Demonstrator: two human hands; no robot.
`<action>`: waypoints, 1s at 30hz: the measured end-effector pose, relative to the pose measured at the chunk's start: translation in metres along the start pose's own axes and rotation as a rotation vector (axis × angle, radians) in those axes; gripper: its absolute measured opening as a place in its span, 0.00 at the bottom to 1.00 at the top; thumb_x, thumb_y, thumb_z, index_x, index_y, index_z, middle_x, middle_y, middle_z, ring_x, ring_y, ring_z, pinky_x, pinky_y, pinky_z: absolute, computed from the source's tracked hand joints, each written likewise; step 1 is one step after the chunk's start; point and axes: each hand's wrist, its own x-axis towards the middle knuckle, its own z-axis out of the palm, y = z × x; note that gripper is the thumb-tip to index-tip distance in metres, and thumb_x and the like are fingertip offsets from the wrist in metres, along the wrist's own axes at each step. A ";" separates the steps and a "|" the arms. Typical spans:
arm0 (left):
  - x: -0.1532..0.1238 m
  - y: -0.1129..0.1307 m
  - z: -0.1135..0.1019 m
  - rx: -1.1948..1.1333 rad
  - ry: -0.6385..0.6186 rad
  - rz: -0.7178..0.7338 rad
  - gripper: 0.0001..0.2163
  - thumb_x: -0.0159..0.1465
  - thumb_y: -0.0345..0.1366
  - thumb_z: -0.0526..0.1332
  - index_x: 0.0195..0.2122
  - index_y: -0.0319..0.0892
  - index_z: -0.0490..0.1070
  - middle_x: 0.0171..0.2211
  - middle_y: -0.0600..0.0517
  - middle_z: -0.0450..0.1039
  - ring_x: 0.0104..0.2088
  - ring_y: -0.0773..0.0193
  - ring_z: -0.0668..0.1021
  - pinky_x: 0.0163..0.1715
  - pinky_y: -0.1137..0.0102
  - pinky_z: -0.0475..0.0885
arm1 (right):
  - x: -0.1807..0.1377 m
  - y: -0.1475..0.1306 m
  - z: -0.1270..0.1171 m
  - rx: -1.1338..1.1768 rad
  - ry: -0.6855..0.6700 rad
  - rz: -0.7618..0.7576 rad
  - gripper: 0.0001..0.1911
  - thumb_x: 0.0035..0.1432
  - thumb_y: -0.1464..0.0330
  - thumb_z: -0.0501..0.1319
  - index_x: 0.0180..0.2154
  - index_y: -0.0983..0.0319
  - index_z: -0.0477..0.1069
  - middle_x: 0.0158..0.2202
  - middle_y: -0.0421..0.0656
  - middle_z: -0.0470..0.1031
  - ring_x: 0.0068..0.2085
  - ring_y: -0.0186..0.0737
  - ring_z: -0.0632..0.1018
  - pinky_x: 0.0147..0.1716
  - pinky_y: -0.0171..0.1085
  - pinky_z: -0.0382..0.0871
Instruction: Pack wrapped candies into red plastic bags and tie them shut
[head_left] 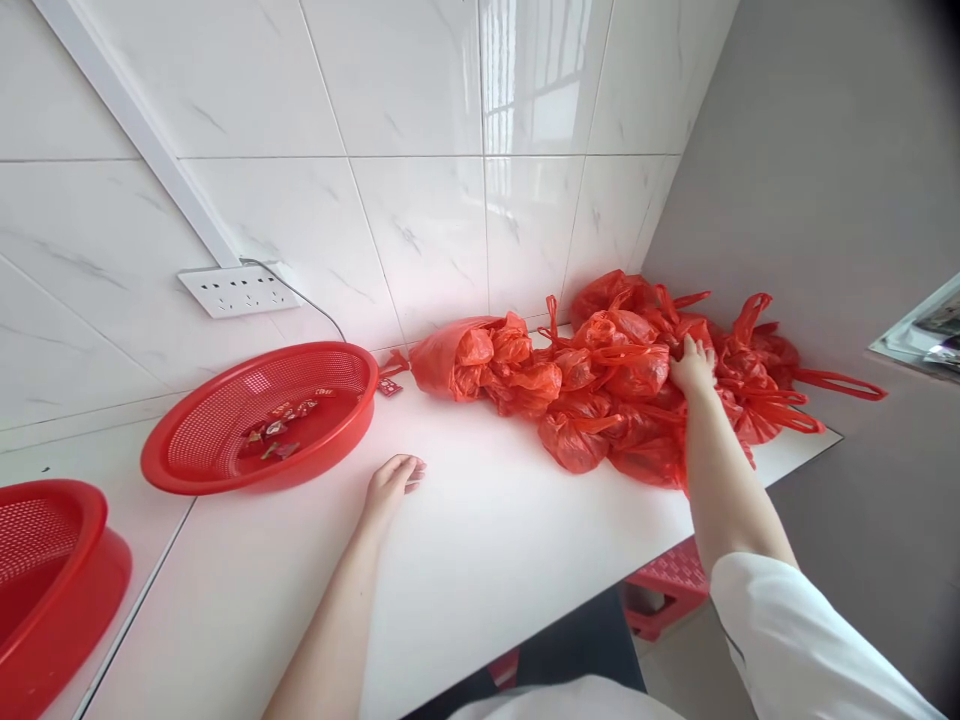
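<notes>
My right hand reaches into a heap of knotted red plastic bags at the right of the table. Its fingers are bent around the crumpled plastic of one bag, and their tips are partly hidden. The bags look filled, but what is in them cannot be made out. On the white tabletop, my left hand rests with its fingers curled in and nothing visible in it. Left of that hand sits a red plastic basket with several small wrapped packets on its bottom.
Another red basket is cut off at the left edge. A small red packet lies near the tiled wall. A power strip with a cable is on the wall. Below the table's front edge stands a red stool; a grey wall rises at right.
</notes>
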 end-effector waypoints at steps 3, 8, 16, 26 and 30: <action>-0.001 -0.002 0.001 0.019 -0.002 0.021 0.23 0.46 0.57 0.66 0.29 0.40 0.73 0.35 0.45 0.78 0.34 0.59 0.79 0.32 0.68 0.73 | -0.001 0.003 0.002 -0.012 -0.037 0.033 0.28 0.56 0.67 0.61 0.59 0.62 0.66 0.63 0.63 0.59 0.64 0.64 0.59 0.54 0.69 0.51; -0.002 -0.006 0.002 0.027 -0.001 0.030 0.22 0.47 0.56 0.65 0.29 0.40 0.72 0.34 0.45 0.78 0.33 0.60 0.79 0.32 0.68 0.73 | -0.038 -0.030 -0.005 0.025 0.159 -0.116 0.27 0.58 0.65 0.60 0.60 0.61 0.64 0.68 0.61 0.45 0.68 0.62 0.48 0.59 0.65 0.42; -0.005 -0.010 0.002 0.054 -0.006 0.070 0.18 0.52 0.52 0.63 0.29 0.41 0.72 0.33 0.46 0.78 0.33 0.61 0.79 0.32 0.68 0.74 | -0.154 -0.135 0.047 0.330 -0.076 -0.808 0.14 0.62 0.65 0.53 0.44 0.61 0.73 0.50 0.49 0.75 0.53 0.44 0.74 0.54 0.43 0.65; -0.012 -0.016 0.009 0.203 0.065 0.214 0.11 0.60 0.45 0.58 0.35 0.43 0.70 0.39 0.46 0.75 0.39 0.58 0.78 0.35 0.65 0.75 | -0.195 -0.168 0.133 0.095 -0.590 -0.702 0.28 0.53 0.67 0.63 0.56 0.61 0.64 0.50 0.51 0.75 0.48 0.48 0.76 0.43 0.40 0.69; -0.015 -0.004 0.035 0.450 0.155 0.612 0.12 0.64 0.36 0.56 0.48 0.45 0.67 0.53 0.43 0.67 0.57 0.54 0.69 0.53 0.58 0.69 | -0.188 -0.167 0.124 0.036 -0.597 -0.761 0.14 0.55 0.68 0.60 0.45 0.61 0.71 0.46 0.50 0.76 0.47 0.50 0.75 0.48 0.46 0.66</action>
